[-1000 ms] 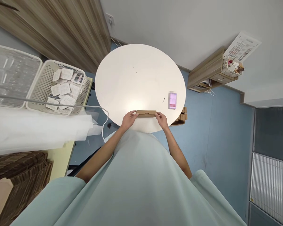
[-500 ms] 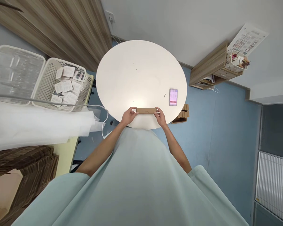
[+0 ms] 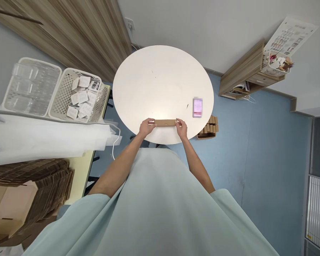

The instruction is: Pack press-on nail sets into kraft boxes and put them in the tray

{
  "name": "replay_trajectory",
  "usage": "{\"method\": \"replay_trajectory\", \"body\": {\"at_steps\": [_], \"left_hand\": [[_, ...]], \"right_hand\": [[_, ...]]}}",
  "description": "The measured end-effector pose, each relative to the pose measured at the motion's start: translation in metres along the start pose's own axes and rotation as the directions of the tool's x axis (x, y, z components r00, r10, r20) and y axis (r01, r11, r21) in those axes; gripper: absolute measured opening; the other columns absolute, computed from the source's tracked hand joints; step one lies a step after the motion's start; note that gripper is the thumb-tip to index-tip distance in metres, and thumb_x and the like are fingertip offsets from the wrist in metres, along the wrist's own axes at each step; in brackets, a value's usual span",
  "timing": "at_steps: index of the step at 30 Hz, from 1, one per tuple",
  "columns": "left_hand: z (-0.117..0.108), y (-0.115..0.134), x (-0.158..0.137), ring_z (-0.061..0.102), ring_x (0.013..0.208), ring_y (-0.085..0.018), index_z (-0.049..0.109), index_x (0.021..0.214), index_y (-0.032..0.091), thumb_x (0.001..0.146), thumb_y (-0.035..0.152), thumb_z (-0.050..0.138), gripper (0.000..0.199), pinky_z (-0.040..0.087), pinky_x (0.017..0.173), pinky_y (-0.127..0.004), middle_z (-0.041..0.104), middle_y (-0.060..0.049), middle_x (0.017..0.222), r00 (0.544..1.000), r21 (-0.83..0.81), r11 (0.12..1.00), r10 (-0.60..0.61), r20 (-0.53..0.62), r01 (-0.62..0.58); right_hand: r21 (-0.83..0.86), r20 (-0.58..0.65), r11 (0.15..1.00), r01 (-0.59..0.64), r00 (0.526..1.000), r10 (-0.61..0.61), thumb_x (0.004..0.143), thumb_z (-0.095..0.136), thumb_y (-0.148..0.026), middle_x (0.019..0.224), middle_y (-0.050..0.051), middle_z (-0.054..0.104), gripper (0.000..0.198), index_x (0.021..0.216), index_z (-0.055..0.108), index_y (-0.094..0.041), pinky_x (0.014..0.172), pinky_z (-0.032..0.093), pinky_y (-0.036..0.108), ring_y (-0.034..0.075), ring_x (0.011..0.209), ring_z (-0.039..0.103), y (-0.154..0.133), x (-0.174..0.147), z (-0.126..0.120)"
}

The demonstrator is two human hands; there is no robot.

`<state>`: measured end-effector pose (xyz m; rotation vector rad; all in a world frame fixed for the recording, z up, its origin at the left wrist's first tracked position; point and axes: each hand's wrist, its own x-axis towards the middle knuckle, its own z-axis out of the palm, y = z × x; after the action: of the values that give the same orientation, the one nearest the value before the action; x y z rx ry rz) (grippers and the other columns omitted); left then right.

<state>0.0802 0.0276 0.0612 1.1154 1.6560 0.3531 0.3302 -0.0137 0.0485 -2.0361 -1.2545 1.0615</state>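
A small, narrow brown cardboard box is at the near edge of the round white table, its long side running left to right. My left hand grips its left end, thumb at the front and fingers behind. At the right end my right hand pinches it the same way. Whether the box rests on the tabletop or is slightly lifted, I cannot tell. A phone with a pinkish, blurred screen lies on the table to the right of my right hand.
Below the table's right edge stands a carton of small brown boxes. On the left side table are a basket of white packets, a basket of clear plastic containers, white wrapping sheets and stacked flat cardboard. A wooden cabinet stands right.
The camera view has shifted slightly. Both hands keep their hold on the box ends, and the right fingers sit closer against its end. The phone stays put on the table.
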Motion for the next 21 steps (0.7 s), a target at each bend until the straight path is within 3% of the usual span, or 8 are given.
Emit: {"method": "replay_trajectory", "body": {"at_steps": [7,13,17,21], "left_hand": [[0.014,-0.019,-0.032,0.081,0.113,-0.027,0.074,0.123,0.022,0.088,0.022,0.079,0.035,0.063,0.103,-0.042,0.083,-0.009,0.129,0.999,-0.002,0.999,0.037,-0.037,-0.037],[0.034,-0.044,-0.054,0.075,0.132,-0.032,0.071,0.138,0.017,0.087,0.033,0.086,0.055,0.059,0.113,-0.045,0.079,-0.016,0.139,0.997,-0.038,0.997,-0.059,0.047,0.06],[0.05,-0.062,-0.067,0.076,0.13,-0.034,0.077,0.126,0.017,0.085,0.027,0.084,0.042,0.059,0.114,-0.046,0.079,-0.016,0.139,0.99,-0.054,0.993,-0.103,0.093,0.108],[0.065,-0.076,-0.091,0.078,0.126,-0.036,0.08,0.121,0.019,0.085,0.026,0.085,0.038,0.061,0.113,-0.05,0.08,-0.015,0.138,0.993,-0.119,0.986,-0.115,0.035,0.118]], "right_hand": [[0.05,-0.027,0.999,0.007,1.0,-0.006,0.108,0.054,-0.045,0.14,0.018,0.074,0.046,0.139,0.073,-0.018,0.11,0.06,0.04,0.026,0.128,0.074,0.024,-0.033,0.001],[0.196,-0.05,0.977,-0.089,0.994,0.1,0.099,0.063,-0.051,0.134,0.019,0.079,0.049,0.126,0.079,-0.014,0.105,0.062,0.041,0.028,0.116,0.077,0.062,-0.071,0.005],[0.304,-0.044,0.94,-0.155,0.983,0.177,0.09,0.071,-0.059,0.123,0.017,0.083,0.047,0.108,0.079,-0.017,0.104,0.062,0.044,0.028,0.109,0.077,0.082,-0.092,0.008],[0.419,0.023,0.882,-0.216,0.973,0.228,0.08,0.081,-0.065,0.118,0.013,0.084,0.05,0.104,0.075,-0.021,0.096,0.064,0.041,0.028,0.109,0.078,0.095,-0.109,0.003]]}}
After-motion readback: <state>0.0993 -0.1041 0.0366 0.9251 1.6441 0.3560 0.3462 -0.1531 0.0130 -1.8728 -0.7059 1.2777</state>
